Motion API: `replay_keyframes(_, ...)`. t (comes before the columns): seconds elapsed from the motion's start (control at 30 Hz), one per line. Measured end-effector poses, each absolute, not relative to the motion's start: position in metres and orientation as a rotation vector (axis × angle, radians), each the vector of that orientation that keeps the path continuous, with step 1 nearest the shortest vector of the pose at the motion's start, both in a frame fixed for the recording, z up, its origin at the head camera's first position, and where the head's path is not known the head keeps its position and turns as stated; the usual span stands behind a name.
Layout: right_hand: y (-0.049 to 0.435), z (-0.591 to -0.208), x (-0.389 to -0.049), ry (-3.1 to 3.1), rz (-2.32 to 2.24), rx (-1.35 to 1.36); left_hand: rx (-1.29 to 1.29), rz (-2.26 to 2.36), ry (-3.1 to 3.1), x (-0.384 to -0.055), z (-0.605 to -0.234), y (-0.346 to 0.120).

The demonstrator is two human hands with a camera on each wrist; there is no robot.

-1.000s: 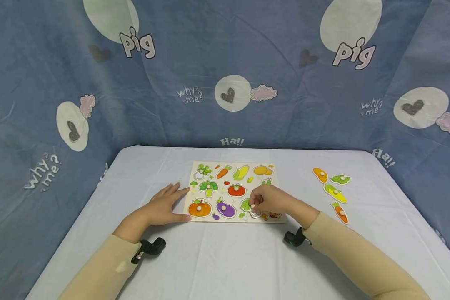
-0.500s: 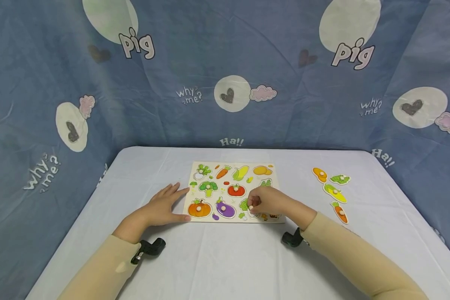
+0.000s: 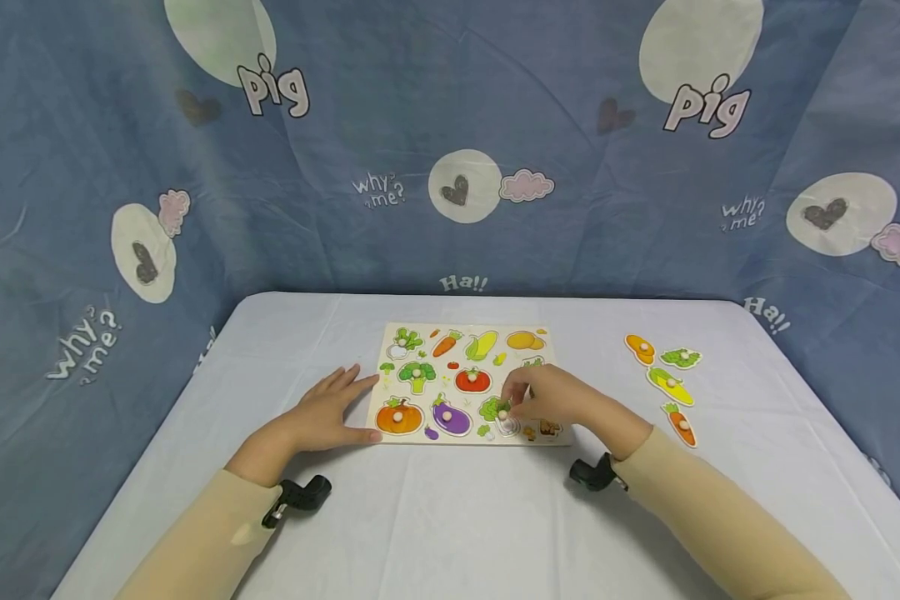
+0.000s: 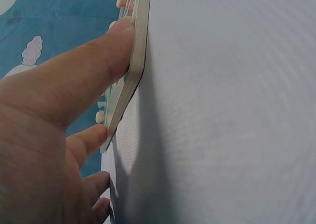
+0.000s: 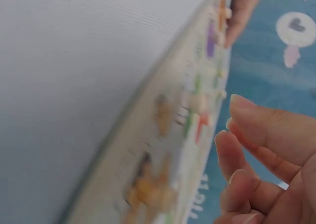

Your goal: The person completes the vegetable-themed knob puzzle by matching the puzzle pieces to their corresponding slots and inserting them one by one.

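Note:
A wooden vegetable knob puzzle board (image 3: 472,439) lies flat on the table. My left hand (image 3: 307,418) spreads at its left side, thumb tip touching the near left corner and a fingertip touching the side edge. Just over the lower right part is my right hand (image 3: 546,395), thumb and fingers apart and holding nothing. Below its fingertips lies a green-and-white vegetable piece (image 3: 507,427) with a round knob. Pumpkin (image 3: 399,419), eggplant (image 3: 459,422), tomato (image 3: 473,383) and broccoli (image 3: 417,382) pieces sit in the board. In the right wrist view the thumb (image 5: 261,118) stands off the knobs.
Right of the board lie loose knob pieces: a yellow-orange one (image 3: 640,351), a green one (image 3: 681,358), a corn (image 3: 676,389) and a carrot (image 3: 681,427). A white cloth (image 3: 450,517) covers the table; a blue printed curtain (image 3: 450,92) hangs behind.
My right hand's fingers have let go of the green-and-white piece's knob and moved slightly up and right, so the piece shows more. The left hand has stayed in place.

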State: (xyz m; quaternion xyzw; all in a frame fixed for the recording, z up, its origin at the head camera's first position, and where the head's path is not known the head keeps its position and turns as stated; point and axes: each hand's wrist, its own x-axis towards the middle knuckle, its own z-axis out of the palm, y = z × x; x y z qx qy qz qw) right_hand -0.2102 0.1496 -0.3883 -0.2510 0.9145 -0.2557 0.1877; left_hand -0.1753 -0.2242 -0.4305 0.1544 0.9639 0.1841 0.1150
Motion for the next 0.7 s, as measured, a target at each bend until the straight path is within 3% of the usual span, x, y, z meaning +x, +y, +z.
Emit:
replay_keyframes(0.37,0.193,-0.364,-0.208,2.617,-0.835,-0.743,0.442,0.537,2.831,-0.177,-0.433,-0.226)
replay_keyframes(0.7,0.242,-0.365,-0.203,2.698,-0.827,-0.689,0.436,0.534,2.830,-0.177,-0.431,-0.225)
